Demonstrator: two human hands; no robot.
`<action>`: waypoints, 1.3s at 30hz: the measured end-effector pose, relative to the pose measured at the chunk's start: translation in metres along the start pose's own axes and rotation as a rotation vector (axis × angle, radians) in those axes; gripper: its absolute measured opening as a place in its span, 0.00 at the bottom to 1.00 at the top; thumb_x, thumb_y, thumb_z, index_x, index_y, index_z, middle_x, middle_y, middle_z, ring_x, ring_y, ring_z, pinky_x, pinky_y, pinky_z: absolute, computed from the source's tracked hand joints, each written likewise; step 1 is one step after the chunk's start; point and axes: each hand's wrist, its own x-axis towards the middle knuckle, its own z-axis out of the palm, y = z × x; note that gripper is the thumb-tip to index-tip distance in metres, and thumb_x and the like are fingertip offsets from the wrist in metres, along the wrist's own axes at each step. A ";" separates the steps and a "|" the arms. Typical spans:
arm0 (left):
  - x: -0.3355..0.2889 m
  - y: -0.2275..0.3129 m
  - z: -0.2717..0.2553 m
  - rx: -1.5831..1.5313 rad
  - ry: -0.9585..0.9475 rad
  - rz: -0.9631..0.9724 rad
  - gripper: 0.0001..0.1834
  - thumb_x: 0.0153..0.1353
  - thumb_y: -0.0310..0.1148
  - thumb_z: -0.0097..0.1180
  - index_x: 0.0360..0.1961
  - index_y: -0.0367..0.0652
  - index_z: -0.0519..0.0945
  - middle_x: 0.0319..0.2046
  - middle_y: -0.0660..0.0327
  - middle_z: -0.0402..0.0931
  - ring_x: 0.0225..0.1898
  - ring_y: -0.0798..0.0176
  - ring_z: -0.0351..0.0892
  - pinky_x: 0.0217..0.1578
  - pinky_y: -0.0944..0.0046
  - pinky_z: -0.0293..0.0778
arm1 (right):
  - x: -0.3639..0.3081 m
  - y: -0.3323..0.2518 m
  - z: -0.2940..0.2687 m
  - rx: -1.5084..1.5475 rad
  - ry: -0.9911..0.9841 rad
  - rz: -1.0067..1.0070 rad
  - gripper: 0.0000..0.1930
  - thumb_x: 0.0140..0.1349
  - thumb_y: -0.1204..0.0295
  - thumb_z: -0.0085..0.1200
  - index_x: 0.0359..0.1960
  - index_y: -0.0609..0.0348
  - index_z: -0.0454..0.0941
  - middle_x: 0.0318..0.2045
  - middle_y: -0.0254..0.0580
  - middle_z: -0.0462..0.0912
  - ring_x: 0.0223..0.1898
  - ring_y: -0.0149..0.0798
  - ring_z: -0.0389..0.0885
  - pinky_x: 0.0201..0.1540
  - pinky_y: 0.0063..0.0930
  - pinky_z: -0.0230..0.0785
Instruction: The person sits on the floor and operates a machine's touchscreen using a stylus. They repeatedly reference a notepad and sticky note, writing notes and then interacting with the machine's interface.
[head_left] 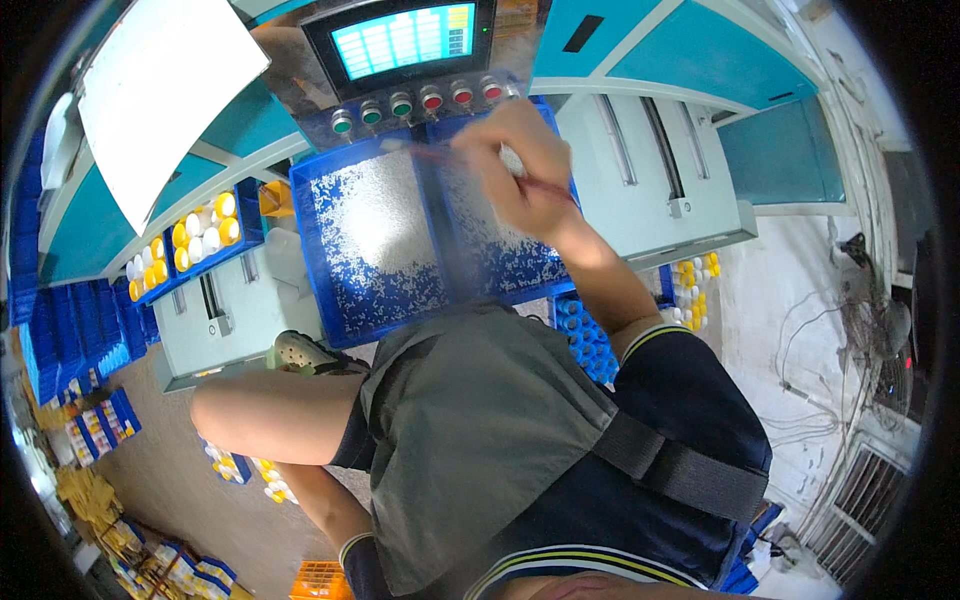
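My right hand (pixel 525 170) is closed around a thin reddish stick (pixel 432 153), smeared by motion, with a pale blurred tip; its exact kind does not show. The stick reaches leftward over two blue trays side by side. Small white pieces lie scattered over the left tray (pixel 322 290) and the right tray (pixel 540 290), thickest toward the far part and thinner near me. Below my bent leg, my left forearm (pixel 320 500) slants away from its sleeve. The left hand itself is hidden behind the leg.
Beyond the trays stand a lit screen (pixel 405 42) and a row of green and red buttons (pixel 432 101). A white sheet (pixel 165 100) hangs at the left. Blue bins (pixel 205 240) hold yellow and white caps. Blue cylindrical parts (pixel 580 335) lie under the right tray.
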 end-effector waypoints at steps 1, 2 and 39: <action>-0.003 0.000 0.001 -0.005 0.002 0.004 0.17 0.75 0.38 0.63 0.53 0.36 0.90 0.49 0.50 0.90 0.49 0.55 0.87 0.57 0.53 0.78 | 0.007 -0.021 -0.006 0.108 -0.013 -0.092 0.11 0.65 0.68 0.67 0.48 0.49 0.88 0.26 0.27 0.79 0.27 0.33 0.74 0.38 0.33 0.64; -0.006 0.001 0.003 -0.005 0.002 0.009 0.17 0.75 0.38 0.63 0.53 0.36 0.90 0.49 0.50 0.90 0.49 0.55 0.87 0.57 0.53 0.78 | 0.011 -0.047 -0.021 0.196 -0.088 -0.127 0.10 0.66 0.67 0.65 0.48 0.48 0.87 0.27 0.28 0.79 0.28 0.34 0.74 0.36 0.34 0.65; -0.003 0.110 0.009 -0.011 -0.138 0.131 0.19 0.75 0.40 0.63 0.54 0.35 0.90 0.49 0.51 0.90 0.49 0.58 0.86 0.58 0.55 0.77 | -0.014 0.051 0.005 -0.493 -0.110 0.054 0.15 0.65 0.73 0.69 0.53 0.58 0.88 0.37 0.35 0.87 0.38 0.39 0.81 0.48 0.37 0.62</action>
